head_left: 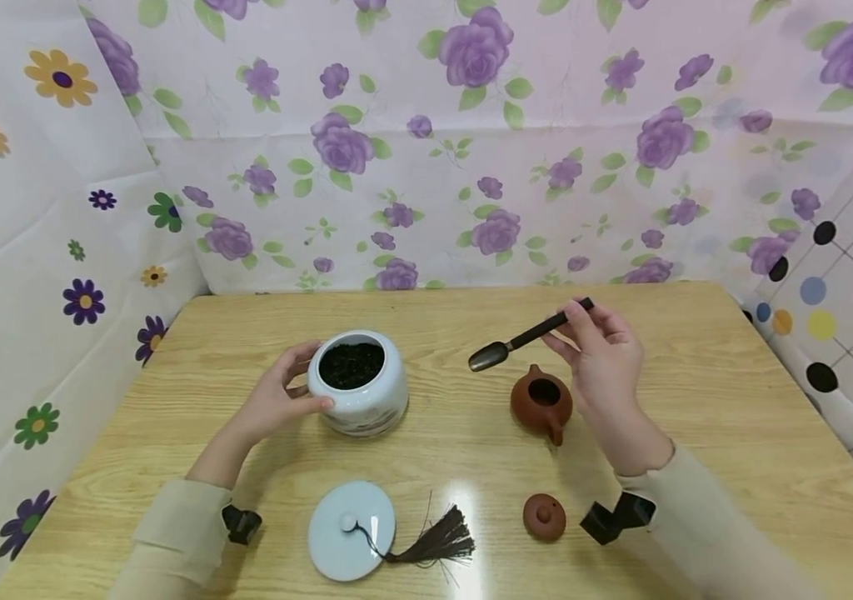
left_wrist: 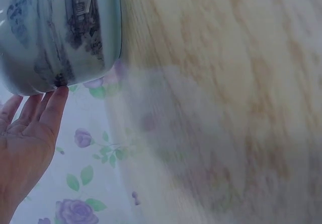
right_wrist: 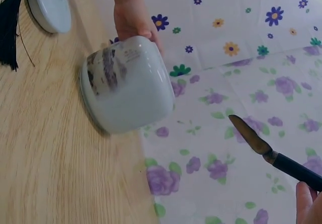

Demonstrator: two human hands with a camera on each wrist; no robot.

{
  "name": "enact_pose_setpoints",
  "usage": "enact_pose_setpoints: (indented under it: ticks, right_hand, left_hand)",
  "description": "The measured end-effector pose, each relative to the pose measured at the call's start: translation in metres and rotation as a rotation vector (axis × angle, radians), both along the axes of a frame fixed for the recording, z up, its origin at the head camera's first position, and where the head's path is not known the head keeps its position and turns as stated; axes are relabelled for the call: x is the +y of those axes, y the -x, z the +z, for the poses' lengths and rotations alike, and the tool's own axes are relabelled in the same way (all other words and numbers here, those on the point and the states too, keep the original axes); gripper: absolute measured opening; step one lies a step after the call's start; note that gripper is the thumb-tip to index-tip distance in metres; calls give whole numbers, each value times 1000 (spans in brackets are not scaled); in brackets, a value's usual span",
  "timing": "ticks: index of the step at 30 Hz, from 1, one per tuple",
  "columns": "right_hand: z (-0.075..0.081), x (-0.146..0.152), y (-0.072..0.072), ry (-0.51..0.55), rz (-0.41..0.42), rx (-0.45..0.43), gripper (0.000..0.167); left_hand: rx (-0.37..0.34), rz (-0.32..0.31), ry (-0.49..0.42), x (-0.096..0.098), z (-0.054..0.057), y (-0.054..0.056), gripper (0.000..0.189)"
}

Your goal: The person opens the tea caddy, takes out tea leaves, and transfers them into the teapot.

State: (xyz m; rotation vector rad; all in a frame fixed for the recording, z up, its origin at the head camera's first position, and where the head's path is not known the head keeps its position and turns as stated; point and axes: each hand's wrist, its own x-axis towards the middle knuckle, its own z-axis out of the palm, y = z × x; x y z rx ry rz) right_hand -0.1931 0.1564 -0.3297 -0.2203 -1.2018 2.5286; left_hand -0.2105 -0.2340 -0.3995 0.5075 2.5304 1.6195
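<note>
On the table stands a white porcelain jar point(head_left: 385, 392) with a painted side, its dark loose tea leaves point(head_left: 351, 367) visible through the open mouth. My left hand point(head_left: 284, 392) grips the jar's left side, thumb at the front by the rim and fingers behind. Held up in my right hand point(head_left: 606, 358) is a small tea scoop point(head_left: 531, 335), pinched by its black handle, its metal bowl pointing left toward the jar. Below the scoop, near the right hand, sits a brown clay teapot point(head_left: 524, 404) with its top uncovered.
A pale round jar lid point(head_left: 344, 550) with a dark tassel point(head_left: 441, 537) lies at the front of the wooden table point(head_left: 441, 317). Right of it rests the small brown teapot lid point(head_left: 544, 517). Flowered cloth point(head_left: 426, 217) hangs behind the table.
</note>
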Motion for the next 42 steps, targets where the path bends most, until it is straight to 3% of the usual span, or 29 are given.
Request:
enact_pose_setpoints:
  ticks: [12, 23, 36, 42]
  right_hand:
    - [2, -37, 14, -152, 18, 12, 8]
    - [3, -79, 25, -219, 71, 80, 7]
    - [-8, -127, 32, -285, 142, 103, 19]
    - [-15, -145, 33, -355, 163, 131, 17]
  left_hand:
    - [-24, 4, 27, -2, 4, 3, 81]
    - [-61, -11, 13, -3, 3, 5, 80]
    - [-65, -10, -5, 0, 0, 1, 77]
    - [-72, -6, 0, 0, 2, 2, 76]
